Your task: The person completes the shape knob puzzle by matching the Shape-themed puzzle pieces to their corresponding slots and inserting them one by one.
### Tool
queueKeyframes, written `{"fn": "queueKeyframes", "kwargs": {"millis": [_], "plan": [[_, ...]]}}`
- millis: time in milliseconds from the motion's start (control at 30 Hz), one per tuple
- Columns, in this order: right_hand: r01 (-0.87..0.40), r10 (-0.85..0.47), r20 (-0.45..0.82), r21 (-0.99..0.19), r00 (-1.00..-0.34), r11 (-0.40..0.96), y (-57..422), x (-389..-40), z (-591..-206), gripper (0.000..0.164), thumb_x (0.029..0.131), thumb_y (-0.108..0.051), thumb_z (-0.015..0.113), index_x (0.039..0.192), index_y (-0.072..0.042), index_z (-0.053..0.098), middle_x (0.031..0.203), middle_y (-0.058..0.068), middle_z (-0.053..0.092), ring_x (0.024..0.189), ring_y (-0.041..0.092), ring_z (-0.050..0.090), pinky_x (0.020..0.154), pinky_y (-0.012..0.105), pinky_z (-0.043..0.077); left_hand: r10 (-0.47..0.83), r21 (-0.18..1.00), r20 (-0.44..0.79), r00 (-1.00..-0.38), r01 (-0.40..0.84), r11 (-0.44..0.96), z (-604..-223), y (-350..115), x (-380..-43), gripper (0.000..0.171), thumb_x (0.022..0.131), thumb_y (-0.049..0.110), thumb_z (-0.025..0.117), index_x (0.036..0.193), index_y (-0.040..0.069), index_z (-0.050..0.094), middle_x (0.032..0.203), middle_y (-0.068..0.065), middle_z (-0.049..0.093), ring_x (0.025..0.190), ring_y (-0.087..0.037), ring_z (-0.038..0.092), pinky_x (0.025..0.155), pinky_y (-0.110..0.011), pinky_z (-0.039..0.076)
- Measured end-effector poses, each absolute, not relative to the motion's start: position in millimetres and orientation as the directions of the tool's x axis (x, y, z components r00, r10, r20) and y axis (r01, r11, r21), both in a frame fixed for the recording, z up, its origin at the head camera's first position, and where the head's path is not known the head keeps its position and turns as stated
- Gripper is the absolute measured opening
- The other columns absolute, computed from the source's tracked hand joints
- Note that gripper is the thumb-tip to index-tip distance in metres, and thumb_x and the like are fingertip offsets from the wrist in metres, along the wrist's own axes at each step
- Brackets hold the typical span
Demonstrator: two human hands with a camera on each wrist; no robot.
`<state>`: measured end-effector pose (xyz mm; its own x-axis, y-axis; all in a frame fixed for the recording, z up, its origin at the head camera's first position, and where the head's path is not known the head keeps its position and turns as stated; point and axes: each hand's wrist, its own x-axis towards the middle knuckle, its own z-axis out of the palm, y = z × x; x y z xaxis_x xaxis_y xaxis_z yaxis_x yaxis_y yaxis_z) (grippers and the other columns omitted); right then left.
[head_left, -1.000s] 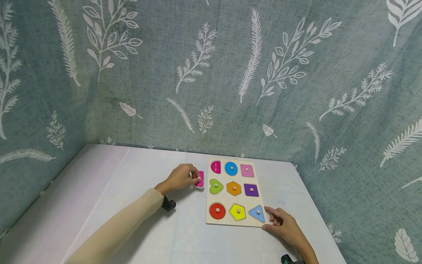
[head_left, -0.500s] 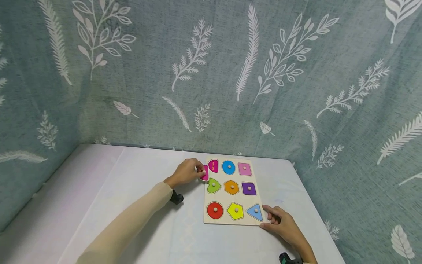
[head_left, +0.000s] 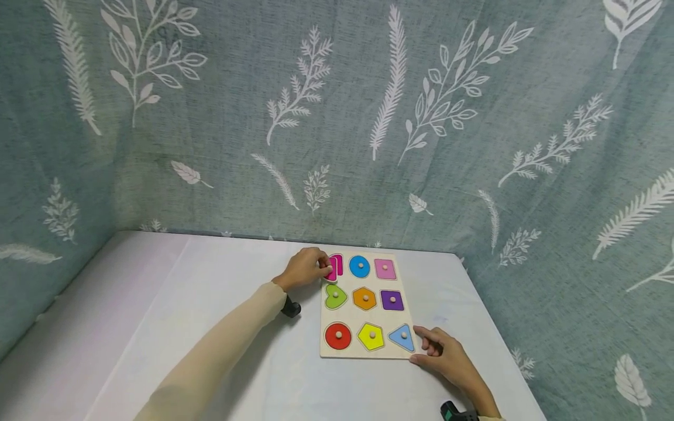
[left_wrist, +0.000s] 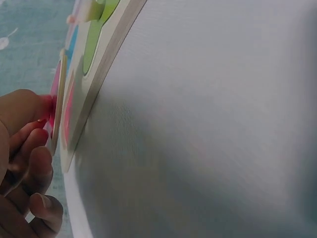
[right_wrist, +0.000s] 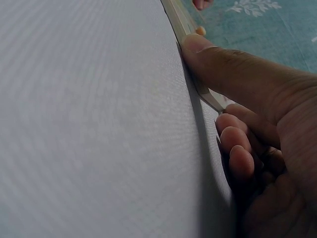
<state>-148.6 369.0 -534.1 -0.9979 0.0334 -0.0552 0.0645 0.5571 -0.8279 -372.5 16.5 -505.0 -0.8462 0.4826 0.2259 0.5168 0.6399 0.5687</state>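
Note:
My left hand (head_left: 305, 269) pinches a magenta half-round puzzle piece (head_left: 332, 274) by its small knob. In the left wrist view the piece (left_wrist: 59, 104) is tilted, just above the wooden puzzle board (left_wrist: 106, 69), a narrow gap showing. In the head view it partly covers the magenta half-round recess (head_left: 339, 264) at the board's far left corner. The other shapes, such as the green heart (head_left: 335, 297) and blue triangle (head_left: 402, 338), sit in the board (head_left: 350, 314). My right hand (head_left: 444, 358) holds the board's near right corner between thumb and index finger; its other fingers are curled.
A white-covered table (head_left: 237, 374) lies under the board. Behind and at the sides hangs a green-grey leaf-patterned cloth (head_left: 237, 117). A black strap device (head_left: 291, 307) is on the left wrist, another (head_left: 457, 412) on the right.
The left hand has carried the half-round piece rightward from the table beside the board to over the recess. The right hand stays at the corner. The head view has shifted slightly.

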Motion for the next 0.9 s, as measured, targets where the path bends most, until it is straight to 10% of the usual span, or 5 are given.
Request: {"fn": "queueKeyframes", "kwargs": {"millis": [900], "plan": [[0.076, 0.041, -0.063, -0.840, -0.997, 0.537, 371.1, -152.0, -534.7, 0.071, 0.071, -0.021, 0.096, 0.135, -0.007, 0.067, 0.091, 0.005, 0.051, 0.080, 0.016, 0.048, 0.064, 0.025, 0.043, 0.458, 0.529, 0.203, -0.865, 0.491, 0.692, -510.8, 45.4, -392.9, 0.012, 0.094, 0.020, 0.075, 0.092, 0.009, 0.075, 0.080, 0.001, 0.063, 0.075, -0.016, 0.056, 0.069, -0.034, 0.049]]}}
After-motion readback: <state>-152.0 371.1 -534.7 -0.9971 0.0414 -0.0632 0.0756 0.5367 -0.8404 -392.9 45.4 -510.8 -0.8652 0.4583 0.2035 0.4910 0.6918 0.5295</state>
